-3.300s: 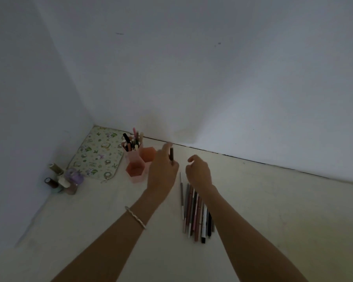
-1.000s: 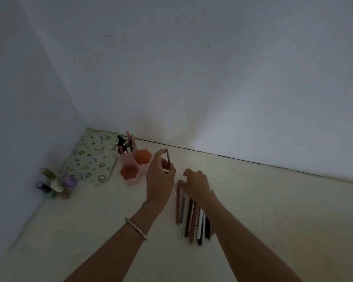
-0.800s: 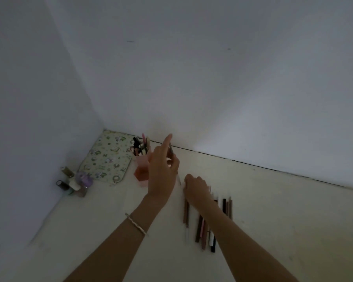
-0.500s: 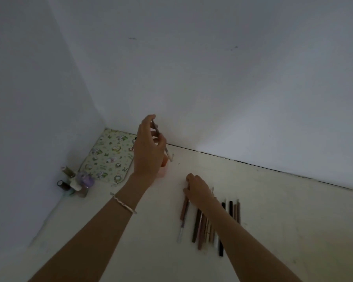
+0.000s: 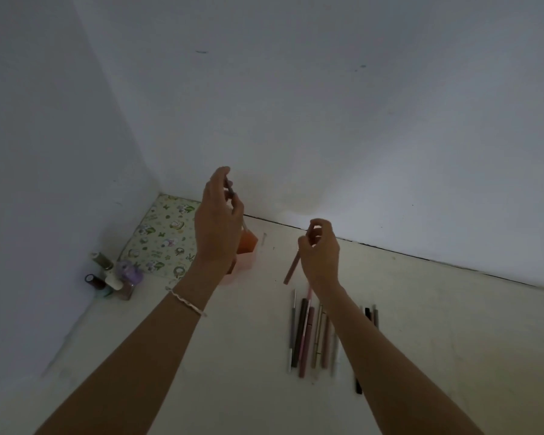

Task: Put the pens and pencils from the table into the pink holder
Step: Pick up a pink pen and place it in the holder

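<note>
From the head camera, the left hand (image 5: 218, 221) is hovering over the pink hexagonal plastic holder (image 5: 246, 250), pinching a thin dark pen (image 5: 233, 196) between thumb and fingertips, with the pen's lower end pointing down toward the holder's opening. The right hand (image 5: 320, 255) is gripping a slim pink pencil (image 5: 292, 267) at its upper end, so the pencil is hanging tilted above the pale table (image 5: 233, 372). Below that hand, a row of loose pens and pencils (image 5: 308, 335) is lying side by side on the table, partly hidden by the forearm. The holder is standing near the wall, just beside a floral-patterned cloth mat (image 5: 162, 238); a cluster of small bottles (image 5: 112, 277) is sitting in the corner.
</note>
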